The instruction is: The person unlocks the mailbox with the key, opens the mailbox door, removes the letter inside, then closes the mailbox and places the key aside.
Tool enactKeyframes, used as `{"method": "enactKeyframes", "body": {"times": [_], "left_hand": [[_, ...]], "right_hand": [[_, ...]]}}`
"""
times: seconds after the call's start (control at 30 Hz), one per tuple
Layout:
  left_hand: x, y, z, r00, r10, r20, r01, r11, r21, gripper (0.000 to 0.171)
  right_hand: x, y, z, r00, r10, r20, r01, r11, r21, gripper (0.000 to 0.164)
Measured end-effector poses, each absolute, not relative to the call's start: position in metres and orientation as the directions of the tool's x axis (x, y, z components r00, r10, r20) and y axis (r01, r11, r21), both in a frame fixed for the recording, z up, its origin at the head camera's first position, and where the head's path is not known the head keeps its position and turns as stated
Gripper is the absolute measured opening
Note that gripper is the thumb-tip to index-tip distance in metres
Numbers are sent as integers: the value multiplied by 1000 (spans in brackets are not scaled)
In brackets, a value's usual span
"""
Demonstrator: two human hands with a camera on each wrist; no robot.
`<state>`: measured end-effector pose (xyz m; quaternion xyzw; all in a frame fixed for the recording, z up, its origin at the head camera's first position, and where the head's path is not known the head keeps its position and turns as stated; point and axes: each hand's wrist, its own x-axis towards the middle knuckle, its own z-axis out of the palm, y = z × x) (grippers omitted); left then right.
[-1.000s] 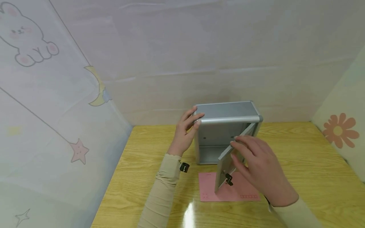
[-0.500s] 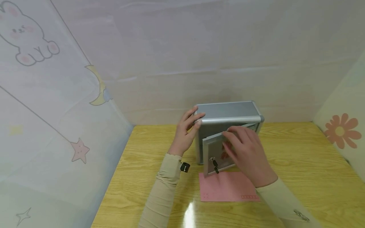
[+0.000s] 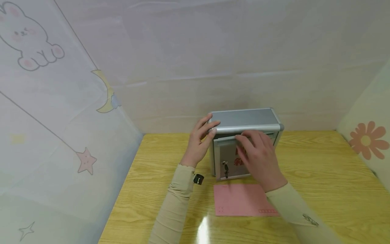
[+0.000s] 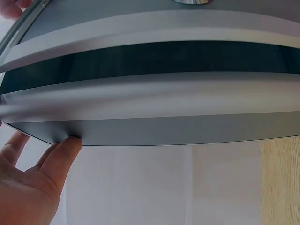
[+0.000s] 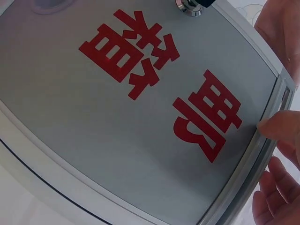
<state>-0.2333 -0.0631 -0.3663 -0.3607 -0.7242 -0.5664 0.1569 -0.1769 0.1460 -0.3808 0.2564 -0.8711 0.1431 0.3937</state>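
Note:
A grey metal mailbox (image 3: 245,118) stands upright on the table, its front door (image 3: 226,150) slightly ajar at the left side. My left hand (image 3: 197,144) grips the box's upper left corner, thumb at the front edge and fingers over the top and side. With thumb and fingers, my right hand (image 3: 260,159) pinches the top edge of the door. Red characters on the door panel (image 5: 140,140) fill the right wrist view. Keys (image 3: 226,169) hang from the door's lock. In the left wrist view a dark gap (image 4: 164,58) separates door and box frame.
A pink envelope (image 3: 237,200) lies flat on the wooden table (image 3: 158,162) in front of the mailbox, partly covered by my right sleeve. A cloth backdrop (image 3: 182,67) rises behind the table and at both sides.
The door has swung from wide open to nearly closed, moved leftward and back by my right hand. The box interior is now hidden. My left hand has kept its grip on the corner.

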Motion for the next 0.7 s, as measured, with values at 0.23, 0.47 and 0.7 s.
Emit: {"method": "enactKeyframes", "body": {"times": [0.23, 0.47, 0.7], "left_hand": [[-233, -63, -366, -689, 349, 635, 700, 93, 708, 30], [-233, -63, -366, -693, 349, 631, 696, 93, 712, 30], [-234, -63, -366, -690, 347, 636, 701, 99, 706, 30]], "right_hand": [[-179, 145, -380, -553, -326, 767, -562, 826, -54, 31], [-178, 145, -384, -513, -313, 799, -586, 808, -60, 27], [-171, 139, -407, -492, -259, 831, -624, 771, -130, 21]]}}
